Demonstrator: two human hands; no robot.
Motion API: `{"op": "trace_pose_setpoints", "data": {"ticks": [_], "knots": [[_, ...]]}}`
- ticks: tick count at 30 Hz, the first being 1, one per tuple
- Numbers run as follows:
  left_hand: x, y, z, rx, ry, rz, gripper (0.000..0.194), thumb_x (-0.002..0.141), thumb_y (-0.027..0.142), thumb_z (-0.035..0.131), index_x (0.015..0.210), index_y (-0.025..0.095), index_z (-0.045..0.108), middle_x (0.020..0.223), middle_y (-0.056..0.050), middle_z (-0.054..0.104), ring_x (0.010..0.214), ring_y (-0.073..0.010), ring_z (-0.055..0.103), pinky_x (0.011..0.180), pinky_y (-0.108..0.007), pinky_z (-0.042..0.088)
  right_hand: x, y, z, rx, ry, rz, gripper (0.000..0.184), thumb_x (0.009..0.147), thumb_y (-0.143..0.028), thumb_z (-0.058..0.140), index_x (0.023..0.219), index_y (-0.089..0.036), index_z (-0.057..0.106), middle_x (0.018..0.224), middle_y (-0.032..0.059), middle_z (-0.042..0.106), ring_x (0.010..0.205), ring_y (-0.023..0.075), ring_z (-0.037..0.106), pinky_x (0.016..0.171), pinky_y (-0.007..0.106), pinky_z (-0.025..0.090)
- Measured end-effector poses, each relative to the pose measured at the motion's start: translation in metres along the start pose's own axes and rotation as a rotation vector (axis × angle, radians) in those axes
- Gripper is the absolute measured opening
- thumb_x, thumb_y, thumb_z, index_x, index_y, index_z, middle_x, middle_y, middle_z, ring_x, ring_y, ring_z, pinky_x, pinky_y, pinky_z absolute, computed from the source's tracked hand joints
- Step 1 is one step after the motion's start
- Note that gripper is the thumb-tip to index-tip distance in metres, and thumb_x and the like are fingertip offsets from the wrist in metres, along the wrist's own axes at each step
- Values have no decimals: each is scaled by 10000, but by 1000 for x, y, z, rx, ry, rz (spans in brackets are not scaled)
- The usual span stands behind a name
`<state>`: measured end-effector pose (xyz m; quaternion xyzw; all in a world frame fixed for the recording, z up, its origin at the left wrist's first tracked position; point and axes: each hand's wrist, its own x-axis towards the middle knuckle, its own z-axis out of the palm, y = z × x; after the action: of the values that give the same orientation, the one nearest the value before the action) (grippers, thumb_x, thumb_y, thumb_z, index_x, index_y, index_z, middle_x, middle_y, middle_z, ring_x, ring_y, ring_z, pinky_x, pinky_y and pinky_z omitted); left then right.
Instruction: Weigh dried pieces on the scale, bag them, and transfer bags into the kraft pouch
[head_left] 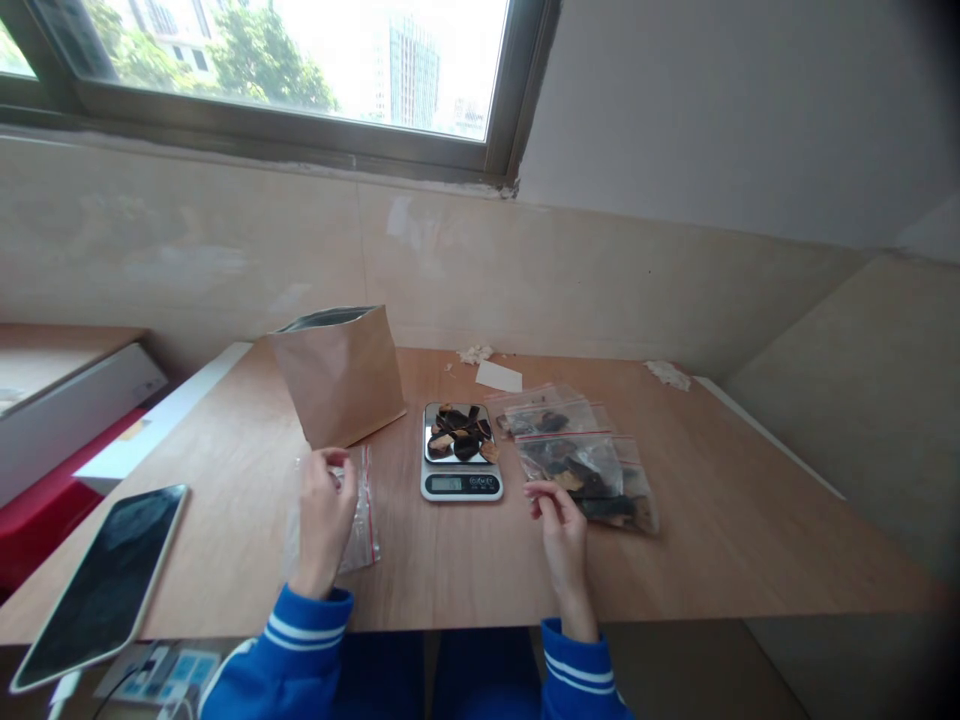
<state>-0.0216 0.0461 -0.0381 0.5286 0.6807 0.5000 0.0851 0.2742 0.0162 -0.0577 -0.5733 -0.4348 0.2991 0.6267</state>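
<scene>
Left hand pinches a clear red-striped plastic zip bag with its fingers. Right hand has fingers pinched narrow, any held item unclear; filled clear zip bags at 1 o'clock, silver digital scale at 11 o'clock.

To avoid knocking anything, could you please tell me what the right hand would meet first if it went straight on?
The right hand would likely meet the digital scale first, though depth is unclear.

Bright window glare, dark blurred corners
</scene>
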Motion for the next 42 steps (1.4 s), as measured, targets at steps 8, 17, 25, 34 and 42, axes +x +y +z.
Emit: {"op": "trace_pose_setpoints", "data": {"ticks": [8,17,25,34,42], "knots": [[-29,-38,22,296,-251,152,210,812,397,464,694,252,367,702,-46,482,705,-253,520,711,-424,460,-11,-7,19,-27,-234,14,213,832,-348,547,837,-188,686,764,37,663,618,149,521,601,265,430],[-35,1,7,27,-464,86,227,885,354,381,704,235,446,651,-24,565,610,-204,568,613,-331,441,-42,-22,71,-34,-643,133,333,928,-475,462,1032,-209,633,812,32,664,619,144,544,592,257,432],[-46,41,-3,-224,-486,124,240,913,379,421,732,236,486,610,19,540,540,-157,528,541,-266,411,-61,-29,101,67,-688,92,339,925,-488,467,782,-208,595,700,8,598,651,156,548,598,252,418],[-16,59,-29,-265,-86,-48,357,885,380,473,612,220,307,547,64,279,497,-101,316,488,-236,285,6,-30,69,-22,-492,-46,423,885,-543,496,632,-205,513,624,-12,507,604,135,474,574,244,387],[-13,55,7,-264,-215,101,189,891,373,485,830,200,530,826,-24,564,788,-180,553,731,-317,456,25,-57,75,-120,-564,-191,381,911,-482,468,668,-206,566,709,5,587,701,154,553,671,260,430]]}}
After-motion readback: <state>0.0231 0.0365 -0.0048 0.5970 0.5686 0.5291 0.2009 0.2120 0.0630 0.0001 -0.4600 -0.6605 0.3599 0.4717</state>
